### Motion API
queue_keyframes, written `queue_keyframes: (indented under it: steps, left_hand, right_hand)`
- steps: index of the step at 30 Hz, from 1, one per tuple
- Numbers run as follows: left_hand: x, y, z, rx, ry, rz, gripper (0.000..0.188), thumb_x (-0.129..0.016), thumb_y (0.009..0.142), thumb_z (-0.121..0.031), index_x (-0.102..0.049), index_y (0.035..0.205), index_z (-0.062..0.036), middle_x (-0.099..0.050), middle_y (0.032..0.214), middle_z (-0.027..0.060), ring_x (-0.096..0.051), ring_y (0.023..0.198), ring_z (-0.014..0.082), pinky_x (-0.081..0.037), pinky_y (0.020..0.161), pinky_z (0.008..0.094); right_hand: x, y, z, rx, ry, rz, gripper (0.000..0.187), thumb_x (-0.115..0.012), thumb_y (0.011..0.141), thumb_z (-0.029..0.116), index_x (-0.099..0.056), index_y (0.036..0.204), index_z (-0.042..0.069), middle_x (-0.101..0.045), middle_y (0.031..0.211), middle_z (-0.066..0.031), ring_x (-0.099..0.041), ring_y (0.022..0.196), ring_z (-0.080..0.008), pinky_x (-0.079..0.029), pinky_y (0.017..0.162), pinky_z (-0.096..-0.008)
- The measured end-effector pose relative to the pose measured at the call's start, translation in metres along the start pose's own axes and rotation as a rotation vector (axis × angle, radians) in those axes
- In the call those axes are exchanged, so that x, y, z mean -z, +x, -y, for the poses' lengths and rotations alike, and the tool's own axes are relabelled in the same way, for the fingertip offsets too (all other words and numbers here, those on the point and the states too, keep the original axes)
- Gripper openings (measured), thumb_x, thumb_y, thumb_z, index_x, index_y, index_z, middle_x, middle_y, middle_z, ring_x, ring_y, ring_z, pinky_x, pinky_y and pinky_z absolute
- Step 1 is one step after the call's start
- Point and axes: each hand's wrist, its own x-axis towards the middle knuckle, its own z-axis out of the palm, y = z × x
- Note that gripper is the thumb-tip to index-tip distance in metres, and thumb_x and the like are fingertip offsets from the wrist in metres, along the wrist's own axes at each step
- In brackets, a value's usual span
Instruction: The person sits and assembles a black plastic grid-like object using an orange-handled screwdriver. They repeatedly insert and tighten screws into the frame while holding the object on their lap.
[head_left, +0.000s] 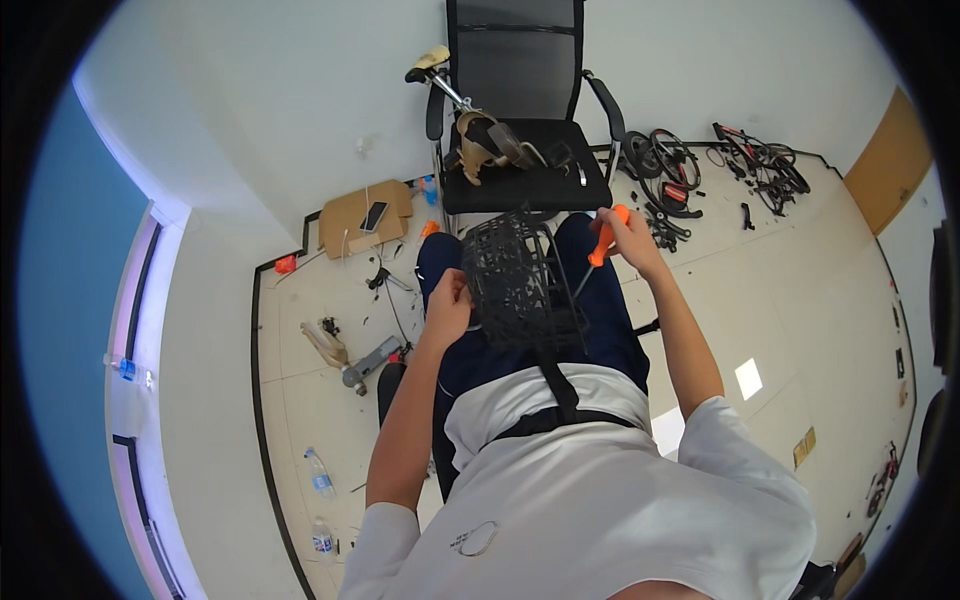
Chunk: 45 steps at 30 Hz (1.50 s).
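A black lattice basket (505,275) rests on my lap, its openwork side facing up. At its left edge my left hand (450,305) is closed, with the fingertips partly hidden against the basket. My right hand (632,242) grips a screwdriver (606,240) by its orange handle. The metal shaft slants down and left toward the basket's right side; whether its tip touches the basket I cannot tell. A black strap (557,388) runs from the basket's near edge to my waist.
Ahead stands a black office chair (520,180) bearing a seat post with a saddle and brownish parts. Bike parts (670,180) lie on the floor at the far right. Left are cardboard (345,225) with a phone (374,216), a grey-handled tool (372,362) and water bottles (319,474).
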Motion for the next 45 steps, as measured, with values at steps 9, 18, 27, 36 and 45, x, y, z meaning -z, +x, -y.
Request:
queue_keyframes:
  steps: [9,18,27,36,45]
  left_hand:
    - [0.009,-0.011,-0.028,0.025,0.186,-0.093,0.009,-0.06,0.089,-0.003,-0.063,0.095,0.0033,-0.07,0.082,0.0112,-0.066,0.074,0.0151,-0.049,0.066,0.0282]
    - [0.005,-0.014,-0.029,0.048,0.041,-0.038,0.011,-0.062,0.087,0.0,-0.067,0.096,0.0034,-0.072,0.086,0.0126,-0.07,0.079,0.018,-0.053,0.073,0.028]
    - [0.005,-0.01,-0.028,0.027,0.023,-0.029,0.009,-0.063,0.087,-0.001,-0.068,0.094,0.0037,-0.073,0.084,0.0128,-0.07,0.077,0.017,-0.053,0.071,0.0271]
    - [0.006,-0.014,-0.038,0.03,0.016,-0.02,0.01,-0.062,0.088,0.0,-0.068,0.095,0.0045,-0.073,0.086,0.0131,-0.07,0.079,0.0163,-0.053,0.072,0.0265]
    - [0.005,-0.012,-0.03,0.008,0.018,-0.02,0.011,-0.063,0.087,0.0,-0.068,0.096,0.0046,-0.073,0.086,0.0138,-0.071,0.079,0.017,-0.053,0.073,0.0269]
  right_hand:
    - [-0.007,-0.021,-0.008,-0.233,0.418,0.02,0.048,-0.053,0.097,0.043,-0.062,0.089,-0.004,-0.063,0.065,-0.0127,-0.062,0.048,-0.0185,-0.056,0.049,-0.0298]
    - [-0.033,-0.026,-0.009,-0.289,0.632,0.062,0.045,-0.053,0.097,0.041,-0.06,0.096,-0.004,-0.066,0.073,-0.0137,-0.066,0.057,-0.0197,-0.06,0.058,-0.0319]
    - [-0.038,-0.031,-0.021,-0.312,0.631,0.119,0.047,-0.052,0.097,0.042,-0.063,0.094,-0.004,-0.068,0.074,-0.0134,-0.067,0.058,-0.0196,-0.059,0.058,-0.031]
    - [-0.046,-0.032,-0.011,-0.338,0.614,0.086,0.049,-0.05,0.098,0.042,-0.063,0.093,-0.005,-0.069,0.077,-0.0144,-0.068,0.062,-0.0194,-0.059,0.061,-0.0288]
    - [-0.05,-0.035,-0.004,-0.336,0.613,0.089,0.048,-0.047,0.1,0.041,-0.063,0.092,-0.004,-0.069,0.08,-0.0157,-0.069,0.063,-0.0194,-0.06,0.062,-0.0287]
